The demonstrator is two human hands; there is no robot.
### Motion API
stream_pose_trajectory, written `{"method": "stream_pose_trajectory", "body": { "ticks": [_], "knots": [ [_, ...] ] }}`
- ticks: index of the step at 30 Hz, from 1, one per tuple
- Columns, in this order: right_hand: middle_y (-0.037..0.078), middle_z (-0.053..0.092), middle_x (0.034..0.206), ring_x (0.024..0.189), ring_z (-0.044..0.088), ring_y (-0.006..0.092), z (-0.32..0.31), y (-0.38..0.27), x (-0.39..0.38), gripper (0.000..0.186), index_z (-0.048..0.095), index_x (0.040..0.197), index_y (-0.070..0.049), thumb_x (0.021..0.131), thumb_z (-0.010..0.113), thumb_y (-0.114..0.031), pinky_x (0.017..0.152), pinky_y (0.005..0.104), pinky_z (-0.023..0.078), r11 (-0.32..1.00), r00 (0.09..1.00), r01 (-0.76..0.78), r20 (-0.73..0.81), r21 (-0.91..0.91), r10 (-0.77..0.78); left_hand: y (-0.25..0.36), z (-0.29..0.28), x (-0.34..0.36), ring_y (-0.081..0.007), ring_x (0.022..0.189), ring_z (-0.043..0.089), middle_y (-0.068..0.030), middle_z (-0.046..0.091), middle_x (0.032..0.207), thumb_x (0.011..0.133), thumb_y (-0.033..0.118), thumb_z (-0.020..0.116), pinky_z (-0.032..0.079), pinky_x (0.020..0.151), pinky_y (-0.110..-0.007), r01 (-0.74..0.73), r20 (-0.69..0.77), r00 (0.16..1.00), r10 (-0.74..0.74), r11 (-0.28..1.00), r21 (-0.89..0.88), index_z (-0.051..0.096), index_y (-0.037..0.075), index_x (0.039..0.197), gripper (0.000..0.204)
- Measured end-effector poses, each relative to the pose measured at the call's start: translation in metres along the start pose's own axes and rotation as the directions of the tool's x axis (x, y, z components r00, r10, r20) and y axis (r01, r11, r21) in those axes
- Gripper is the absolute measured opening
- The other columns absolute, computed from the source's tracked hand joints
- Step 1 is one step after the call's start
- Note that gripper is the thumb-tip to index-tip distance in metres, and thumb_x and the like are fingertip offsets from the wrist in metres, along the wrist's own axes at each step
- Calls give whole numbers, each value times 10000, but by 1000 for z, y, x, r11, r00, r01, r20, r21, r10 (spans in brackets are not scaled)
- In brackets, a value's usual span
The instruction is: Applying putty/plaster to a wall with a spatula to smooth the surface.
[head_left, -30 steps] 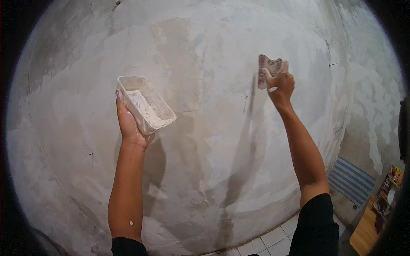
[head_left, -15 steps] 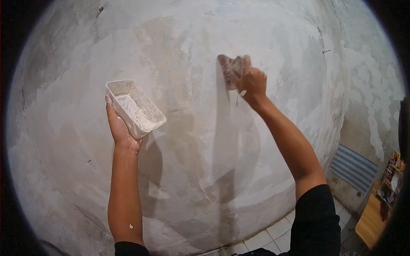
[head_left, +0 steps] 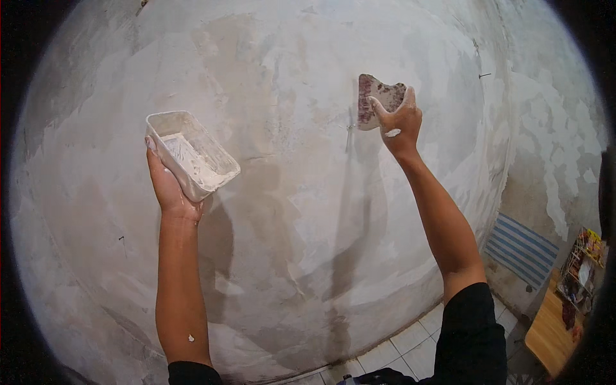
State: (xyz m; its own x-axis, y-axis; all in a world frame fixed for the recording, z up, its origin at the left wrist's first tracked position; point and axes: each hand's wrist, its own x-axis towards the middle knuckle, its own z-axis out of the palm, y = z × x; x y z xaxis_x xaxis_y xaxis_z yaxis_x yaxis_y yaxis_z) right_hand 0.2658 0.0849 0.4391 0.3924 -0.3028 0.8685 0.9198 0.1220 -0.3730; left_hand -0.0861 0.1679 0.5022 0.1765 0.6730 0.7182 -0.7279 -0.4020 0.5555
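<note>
My left hand holds up a white rectangular plastic tub, thumb along its outer side and the other fingers hidden beneath it. White putty coats the tub's bottom. Higher up and to the right, my right hand grips a flat putty spreader with dark reddish stains, its thumb across the near face. The spreader is at the plastered wall; whether its edge touches the surface I cannot tell. Smears of white putty mark both hands.
A nail sticks out of the wall at the upper right, and another at the lower left. Right of me are a blue-striped panel, a wooden tabletop and a rack of small goods. White tiles cover the floor.
My right hand has shifted right, and the spreader has turned so more of its face shows. The tub, still in my left hand, appears slightly further left and higher as the whole view shifts.
</note>
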Motion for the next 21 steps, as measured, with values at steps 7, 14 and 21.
{"method": "stream_pose_trajectory", "body": {
  "ticks": [7,14,21],
  "knots": [
    [186,655,814,755,657,315,6,10,-26,451,528,971,48,755,794,-245,679,395,516,984,986,-160,-36,76,163,-2,-8,5,-306,1277,448,-135,412,1406,976,545,347,415,1055,-455,-12,-10,1000,12,1000,-7,329,92,1440,649],
    [109,660,953,870,631,199,52,36,-110,338,571,1044,66,822,742,-123,768,315,498,476,712,-537,70,697,699,-2,-5,3,-303,1275,452,-135,413,1408,984,522,339,427,1046,-450,-29,-55,998,29,1000,9,337,75,1429,631],
    [229,659,965,906,652,360,54,-18,-95,523,527,1083,93,763,798,-220,828,410,499,698,677,-680,-174,224,715,-3,-3,0,-275,1255,465,-100,438,1385,964,567,388,437,1028,-424,-23,-55,998,24,1000,10,375,100,1402,640]
  ]
}}
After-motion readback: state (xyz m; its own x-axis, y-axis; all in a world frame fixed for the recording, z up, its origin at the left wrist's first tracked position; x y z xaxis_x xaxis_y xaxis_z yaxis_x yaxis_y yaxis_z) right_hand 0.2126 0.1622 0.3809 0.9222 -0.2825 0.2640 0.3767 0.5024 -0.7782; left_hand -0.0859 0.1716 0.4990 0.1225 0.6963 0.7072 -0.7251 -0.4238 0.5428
